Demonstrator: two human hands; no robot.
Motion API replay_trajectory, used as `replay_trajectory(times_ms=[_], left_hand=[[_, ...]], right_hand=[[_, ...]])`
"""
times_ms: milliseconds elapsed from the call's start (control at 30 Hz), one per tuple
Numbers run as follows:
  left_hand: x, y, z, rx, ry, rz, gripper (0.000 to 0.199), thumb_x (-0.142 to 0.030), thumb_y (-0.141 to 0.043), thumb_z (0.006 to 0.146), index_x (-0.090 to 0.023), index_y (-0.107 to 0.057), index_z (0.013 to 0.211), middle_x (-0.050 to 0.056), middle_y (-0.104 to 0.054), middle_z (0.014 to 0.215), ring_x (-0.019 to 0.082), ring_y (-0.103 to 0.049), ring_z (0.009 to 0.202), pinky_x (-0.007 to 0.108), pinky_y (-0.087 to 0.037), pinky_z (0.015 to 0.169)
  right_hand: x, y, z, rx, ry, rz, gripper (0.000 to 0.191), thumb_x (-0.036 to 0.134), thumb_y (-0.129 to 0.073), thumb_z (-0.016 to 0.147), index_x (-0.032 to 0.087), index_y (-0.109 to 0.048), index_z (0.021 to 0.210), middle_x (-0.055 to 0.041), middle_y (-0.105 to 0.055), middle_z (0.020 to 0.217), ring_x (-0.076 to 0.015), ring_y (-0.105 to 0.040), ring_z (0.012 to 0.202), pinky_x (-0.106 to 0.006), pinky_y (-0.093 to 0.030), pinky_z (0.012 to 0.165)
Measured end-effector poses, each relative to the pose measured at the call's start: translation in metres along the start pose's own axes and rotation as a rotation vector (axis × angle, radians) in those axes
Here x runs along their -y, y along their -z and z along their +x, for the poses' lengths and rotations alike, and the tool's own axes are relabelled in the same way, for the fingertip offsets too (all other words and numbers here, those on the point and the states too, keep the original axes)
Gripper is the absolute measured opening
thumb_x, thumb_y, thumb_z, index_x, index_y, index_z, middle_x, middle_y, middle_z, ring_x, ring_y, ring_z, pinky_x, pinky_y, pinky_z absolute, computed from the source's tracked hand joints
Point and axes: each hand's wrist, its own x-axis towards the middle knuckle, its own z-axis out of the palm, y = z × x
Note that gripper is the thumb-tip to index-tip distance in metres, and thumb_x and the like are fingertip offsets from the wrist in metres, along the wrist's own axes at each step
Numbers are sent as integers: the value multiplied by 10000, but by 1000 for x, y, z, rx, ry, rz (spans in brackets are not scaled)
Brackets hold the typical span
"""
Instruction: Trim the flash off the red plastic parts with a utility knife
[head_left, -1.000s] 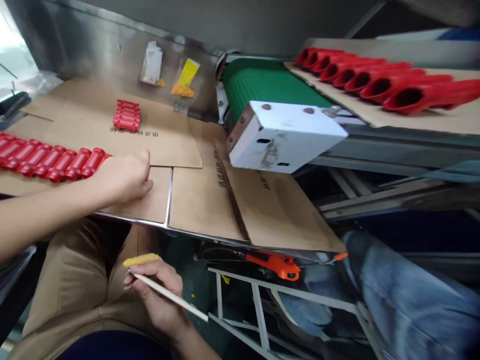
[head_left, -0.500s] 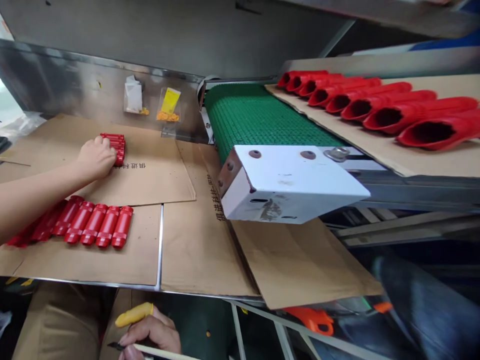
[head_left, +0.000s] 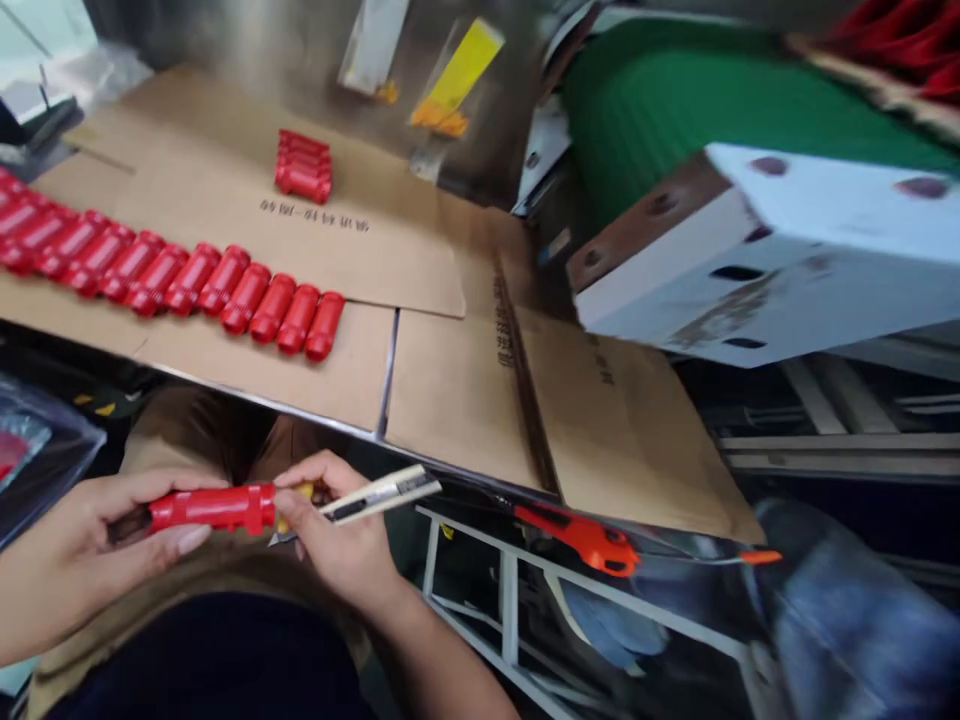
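Observation:
Over my lap, my left hand point(head_left: 82, 565) is closed around one end of a red plastic tube point(head_left: 217, 508), which lies nearly level. At the tube's other end, my right hand point(head_left: 349, 540) grips a cream-coloured utility knife point(head_left: 382, 495). Its blade tip shows below the fingers, close to the tube's end; whether it touches cannot be made out. A yellow finger cover point(head_left: 285, 510) is partly visible on the right hand. On the bench beyond, a long row of red tubes point(head_left: 199, 280) lies side by side, with a small group of red tubes point(head_left: 303, 170) behind it.
Cardboard sheets point(head_left: 427, 270) cover the bench. To the right stand a green conveyor belt point(head_left: 675, 100) and its white end housing point(head_left: 787, 260). An orange-handled tool point(head_left: 585, 540) sits below the bench edge. Small bags with yellow pieces point(head_left: 457, 80) hang at the back.
My left hand has come back from the small group of tubes and now holds a red tube over my lap. My right hand has brought the knife up to it. The view has turned.

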Motion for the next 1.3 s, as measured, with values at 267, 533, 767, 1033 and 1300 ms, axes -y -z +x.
replay_trajectory(times_ms=[267, 533, 767, 1033, 1300], left_hand=[[41, -22, -32, -128, 184, -161, 427, -593, -1038, 674, -308, -932, 974, 49, -902, 982, 248, -835, 915, 278, -660, 895], [73, -15, -30, -282, 89, -66, 456, -680, -928, 802, -240, -823, 863, 11, -733, 714, 156, -641, 633, 200, -530, 582], [77, -20, -25, -305, -6, -42, 466, -664, -800, 950, -229, -769, 787, -5, -659, 705, 123, -555, 616, 176, -477, 566], [89, -21, -23, -323, -286, -40, 324, -284, -961, 820, -313, -814, 1108, 11, -770, 1104, 194, -787, 974, 257, -668, 876], [76, -37, -10, -360, -29, -254, 293, -486, -922, 884, -245, -761, 848, -2, -708, 840, 139, -589, 588, 222, -498, 481]], right_hand=[[-21, -28, -25, 74, -268, 48, 609, 780, -851, 864, 226, -610, 940, 72, -640, 625, -56, -500, 421, -148, -390, 407], [-33, -36, -33, 9, -193, -4, 636, 848, -728, 934, 236, -569, 868, 83, -574, 572, -62, -471, 403, -158, -376, 400], [-44, -30, -37, -6, -85, -136, 550, 754, -650, 1040, 227, -631, 881, 40, -613, 617, -101, -522, 458, -206, -390, 451], [-49, -23, -27, -25, 2, -288, 367, 561, -663, 1081, 227, -680, 928, 27, -657, 673, -130, -565, 562, -234, -446, 543], [-38, -23, -34, 14, 282, -510, 272, 404, -661, 1095, 233, -696, 886, -12, -737, 730, -152, -644, 620, -265, -515, 643]])
